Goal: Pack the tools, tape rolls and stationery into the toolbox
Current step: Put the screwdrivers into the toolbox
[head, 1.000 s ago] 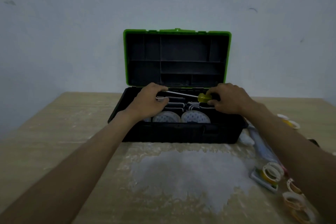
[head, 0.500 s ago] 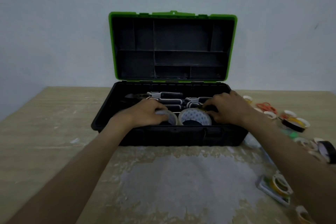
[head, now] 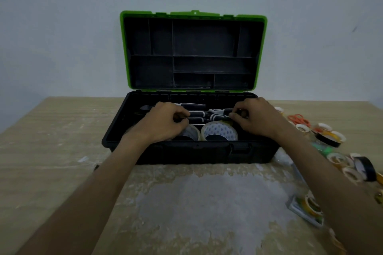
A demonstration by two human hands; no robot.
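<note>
Hands have shifted since a moment ago — left hand [head: 163, 124] and right hand [head: 257, 118] now lie further back inside the toolbox [head: 186, 151], fingers curled on tool handles [head: 196, 113]; grip unclear. Tape rolls [head: 219, 130] sit at the box's 6 o'clock wall — loose rolls [head: 329, 136] crowd 3 o'clock.

Beige table [head: 51, 141], white patch [head: 217, 198]; grey wall [head: 62, 27] behind.

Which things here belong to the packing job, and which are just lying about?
Job: toolbox; large tape rolls and black-handled tools inside; loose tape rolls and orange scissors on the table; left hand; right hand.

Lying about: white patch on the table.
</note>
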